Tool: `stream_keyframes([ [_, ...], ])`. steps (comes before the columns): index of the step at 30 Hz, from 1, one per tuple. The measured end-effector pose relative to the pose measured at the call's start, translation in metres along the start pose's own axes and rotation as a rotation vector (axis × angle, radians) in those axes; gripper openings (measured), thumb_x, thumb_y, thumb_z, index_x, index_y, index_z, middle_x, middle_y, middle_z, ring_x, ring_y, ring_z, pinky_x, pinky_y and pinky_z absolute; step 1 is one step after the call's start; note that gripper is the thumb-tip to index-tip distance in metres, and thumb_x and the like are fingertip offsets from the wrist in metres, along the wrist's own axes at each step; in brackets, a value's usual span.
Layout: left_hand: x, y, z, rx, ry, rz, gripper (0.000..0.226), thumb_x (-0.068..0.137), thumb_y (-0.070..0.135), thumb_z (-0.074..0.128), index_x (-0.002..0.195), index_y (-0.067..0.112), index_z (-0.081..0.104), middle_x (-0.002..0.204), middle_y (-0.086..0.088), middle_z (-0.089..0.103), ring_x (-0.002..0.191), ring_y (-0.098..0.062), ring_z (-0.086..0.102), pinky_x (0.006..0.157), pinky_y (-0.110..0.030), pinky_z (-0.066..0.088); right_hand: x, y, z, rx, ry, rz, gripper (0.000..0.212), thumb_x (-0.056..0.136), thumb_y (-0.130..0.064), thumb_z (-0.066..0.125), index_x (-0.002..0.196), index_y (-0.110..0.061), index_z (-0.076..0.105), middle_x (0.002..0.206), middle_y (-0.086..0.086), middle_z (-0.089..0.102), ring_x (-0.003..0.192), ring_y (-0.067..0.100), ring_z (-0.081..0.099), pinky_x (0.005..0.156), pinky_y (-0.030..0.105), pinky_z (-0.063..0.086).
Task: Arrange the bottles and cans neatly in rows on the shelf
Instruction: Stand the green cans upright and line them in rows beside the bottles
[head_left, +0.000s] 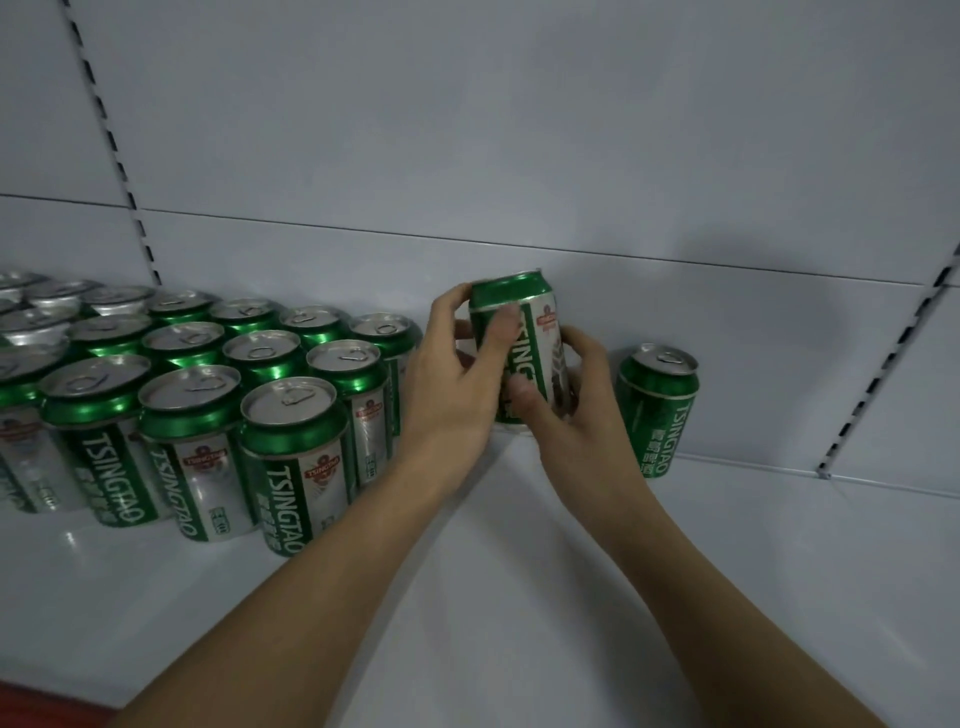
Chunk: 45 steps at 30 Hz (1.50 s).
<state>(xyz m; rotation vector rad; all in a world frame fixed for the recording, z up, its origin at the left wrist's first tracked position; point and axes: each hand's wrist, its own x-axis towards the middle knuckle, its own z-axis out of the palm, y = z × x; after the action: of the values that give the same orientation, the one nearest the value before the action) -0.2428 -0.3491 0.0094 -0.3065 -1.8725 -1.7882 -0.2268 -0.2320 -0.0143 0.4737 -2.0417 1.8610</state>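
A green and silver Tsingtao beer can (532, 325) is held between both hands near the middle of the white shelf (467, 597), tilted slightly. My left hand (452, 374) grips its left side with the thumb across the front. My right hand (576, 395) grips its right and lower side. Several matching cans (291, 447) stand upright in neat rows at the left of the shelf. One more can (657, 410) stands alone to the right of my hands, near the back wall.
The shelf's white back panel (519, 156) rises behind the cans, with slotted uprights at the left (111, 145) and right (883, 374). A red object (41, 706) shows at the bottom left corner, below the shelf's front edge.
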Motion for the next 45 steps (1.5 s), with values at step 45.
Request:
stream_keyframes([
  [45, -0.125, 0.104, -0.111, 0.265, -0.532, -0.115, 0.091, 0.084, 0.037, 0.077, 0.154, 0.032, 0.019, 0.139, 0.010, 0.048, 0.124, -0.010, 0.051, 0.100, -0.026, 0.046, -0.139, -0.091, 0.023, -0.073, -0.212, 0.153, 0.064, 0.078, -0.007, 0.082, 0.127, -0.025, 0.047, 0.120, -0.001, 0.061, 0.095, 0.004, 0.067, 0.071, 0.015, 0.054],
])
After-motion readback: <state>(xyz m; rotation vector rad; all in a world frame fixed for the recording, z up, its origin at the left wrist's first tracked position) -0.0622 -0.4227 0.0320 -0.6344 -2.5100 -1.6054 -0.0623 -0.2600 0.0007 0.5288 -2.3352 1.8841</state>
